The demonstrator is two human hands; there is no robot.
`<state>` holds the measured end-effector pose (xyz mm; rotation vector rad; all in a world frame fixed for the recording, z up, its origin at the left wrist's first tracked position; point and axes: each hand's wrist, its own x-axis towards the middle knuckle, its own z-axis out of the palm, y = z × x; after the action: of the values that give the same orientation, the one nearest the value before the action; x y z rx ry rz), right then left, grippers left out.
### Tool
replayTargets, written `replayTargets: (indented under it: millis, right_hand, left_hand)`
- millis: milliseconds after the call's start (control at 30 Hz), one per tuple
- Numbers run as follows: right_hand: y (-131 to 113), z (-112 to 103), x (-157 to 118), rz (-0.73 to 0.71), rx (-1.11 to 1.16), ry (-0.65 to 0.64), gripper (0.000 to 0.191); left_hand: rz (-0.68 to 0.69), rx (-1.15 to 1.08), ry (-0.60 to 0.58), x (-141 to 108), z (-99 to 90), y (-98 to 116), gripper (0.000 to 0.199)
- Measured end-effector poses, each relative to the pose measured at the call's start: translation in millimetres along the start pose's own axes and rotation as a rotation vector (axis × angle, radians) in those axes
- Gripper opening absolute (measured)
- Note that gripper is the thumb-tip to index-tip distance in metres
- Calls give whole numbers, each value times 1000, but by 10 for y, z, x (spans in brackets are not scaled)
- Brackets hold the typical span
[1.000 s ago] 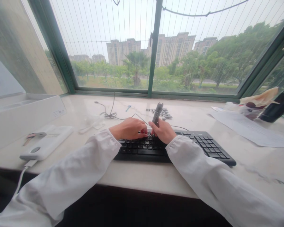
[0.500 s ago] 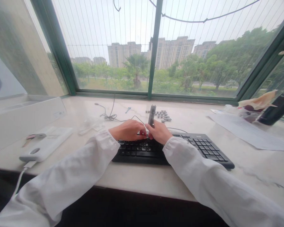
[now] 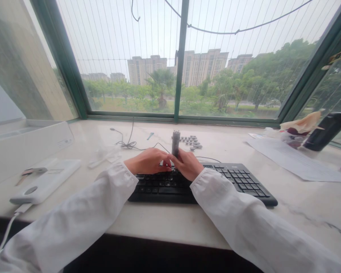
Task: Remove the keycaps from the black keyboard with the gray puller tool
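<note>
A black keyboard lies in front of me, and several of its key positions show pale and without caps. My right hand is closed around a dark tool with a thick, upright handle; its lower end is hidden by my fingers, so its exact kind does not show. Against it, over the upper keys, my left hand has its thumb and fingers pinched together low at the keyboard. What those fingertips hold, if anything, is hidden. Behind the hands sits a group of loose keycaps.
A coiled cable and a small blue item lie toward the window. On the left are a white power bank with a key on it and a white box. Paper sheets and a black object are at right.
The tool's handle has swung from leaning right to nearly upright. Both hands stay together over the same part of the keyboard. The whole view has shifted slightly.
</note>
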<state>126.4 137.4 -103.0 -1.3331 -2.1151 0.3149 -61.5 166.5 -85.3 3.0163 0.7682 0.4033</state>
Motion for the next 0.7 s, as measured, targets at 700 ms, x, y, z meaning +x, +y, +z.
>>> replayTargets:
  millis: [700]
  right_hand:
    - [-101, 63, -68, -114, 26, -45, 25]
  left_hand:
    - [-92, -257, 59, 8, 125, -95, 24]
